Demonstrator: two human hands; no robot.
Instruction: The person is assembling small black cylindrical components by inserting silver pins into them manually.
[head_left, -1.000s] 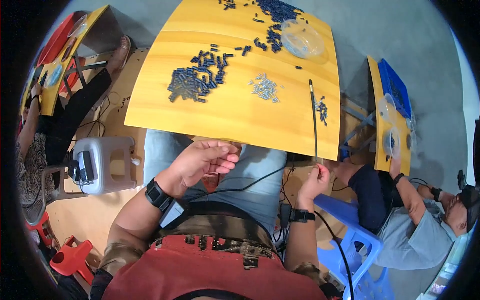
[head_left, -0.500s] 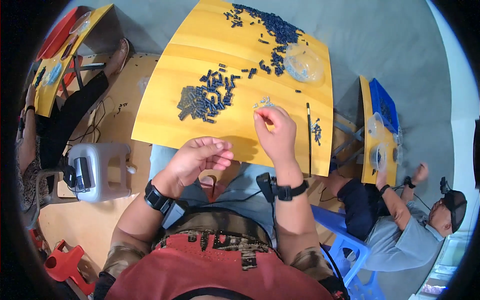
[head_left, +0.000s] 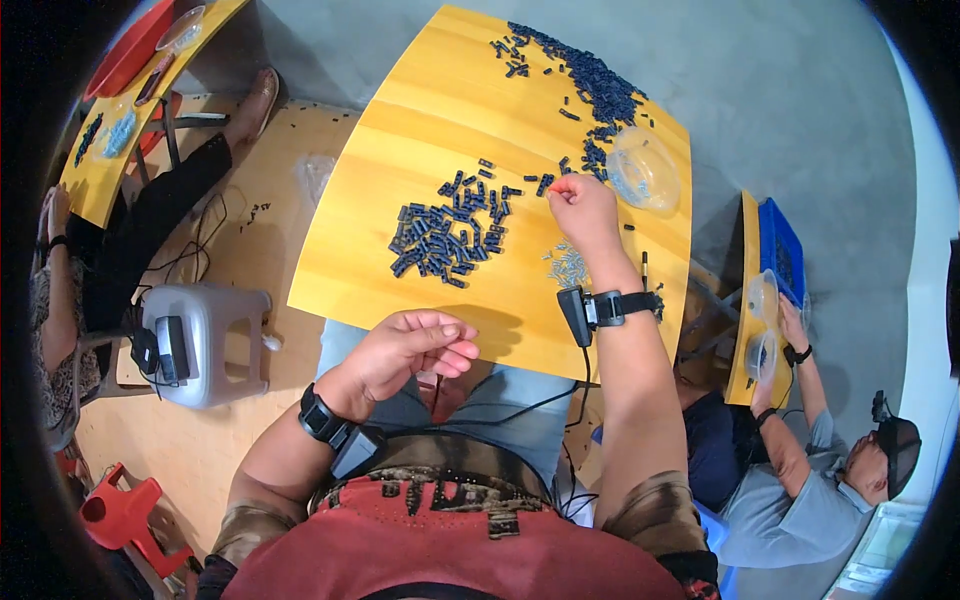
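Observation:
Over the yellow table (head_left: 370,210), my right hand (head_left: 588,215) is stretched out with thumb and fingertips pinched together, right beside a few small black pieces (head_left: 545,184). What the pinch holds, if anything, is hidden. My left hand (head_left: 425,345) hovers at the table's near edge, fingers curled and thumb against the index finger; I cannot make out anything in it. A heap of short black rectangular pieces (head_left: 440,235) lies left of centre. Under my right wrist are small silvery screw-like parts (head_left: 567,265). A thin dark rod (head_left: 644,266) is partly covered by that forearm.
A larger black heap (head_left: 600,85) spreads along the far right edge, near a clear plastic bowl (head_left: 655,160). Co-workers sit at tables on both sides; the right one has a blue tray (head_left: 780,245). A grey stool (head_left: 205,345) and red stool (head_left: 135,515) stand left.
My right hand has moved away from me, from the silvery parts to the black pieces near the bowl. My left hand keeps nearly the same pose. The whole view has shifted slightly.

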